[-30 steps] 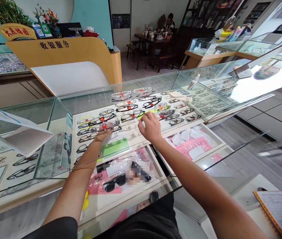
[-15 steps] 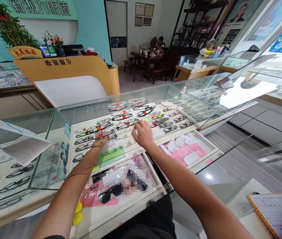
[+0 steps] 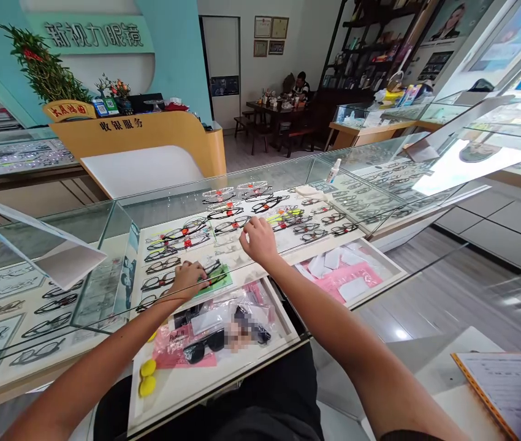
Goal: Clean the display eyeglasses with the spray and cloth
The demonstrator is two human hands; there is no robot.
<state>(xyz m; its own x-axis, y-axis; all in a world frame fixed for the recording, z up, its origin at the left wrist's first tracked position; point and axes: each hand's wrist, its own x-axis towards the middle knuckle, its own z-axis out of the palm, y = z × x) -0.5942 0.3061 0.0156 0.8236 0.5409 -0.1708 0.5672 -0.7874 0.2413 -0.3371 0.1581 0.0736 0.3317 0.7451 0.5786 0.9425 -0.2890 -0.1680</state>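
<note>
My left hand (image 3: 190,277) is closed on a pair of dark-framed eyeglasses (image 3: 216,274) held over a green sheet (image 3: 224,283) at the front of the display case. My right hand (image 3: 259,240) is farther in and to the right, fingers curled, beside a black pair of glasses (image 3: 230,225). Whether its fingertips grip anything is hidden. Around both hands lie rows of eyeglasses, several with red tags, among them a pair of black-framed glasses (image 3: 187,230). At the left, a brown pair (image 3: 163,264) lies close to my left hand.
Below the glass, an open drawer (image 3: 173,401) holds sunglasses (image 3: 205,346) in plastic and yellow round cases (image 3: 147,376). A second drawer (image 3: 380,283) holds pink packets. A spray bottle (image 3: 333,172) and mirror (image 3: 467,162) stand on the counter. One person (image 3: 301,87) sits far back.
My left hand has drawn back toward the front edge from the tagged row, with glasses now over the green sheet. My right hand has barely moved. The view has shifted slightly.
</note>
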